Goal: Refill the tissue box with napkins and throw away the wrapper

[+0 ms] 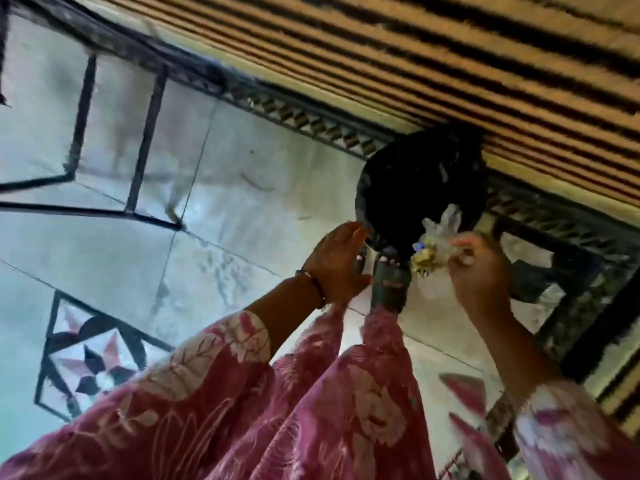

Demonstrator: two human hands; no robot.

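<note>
A crumpled clear plastic wrapper (437, 241) with yellow and blue print is pinched in my right hand (476, 268), right at the near rim of a bin lined with a black bag (419, 188). My left hand (337, 263) reaches toward the bin's left edge with fingers spread and touches the black liner; whether it grips the liner is unclear. The tissue box and napkins are out of view. The picture is blurred by motion.
The bin stands on a pale tiled floor (242, 202) against a striped brown-and-black rug (450, 64). A black metal frame (145, 143) stands at the left. A dark patterned border (571, 237) runs to the right. My sandalled foot (391, 282) is just below the bin.
</note>
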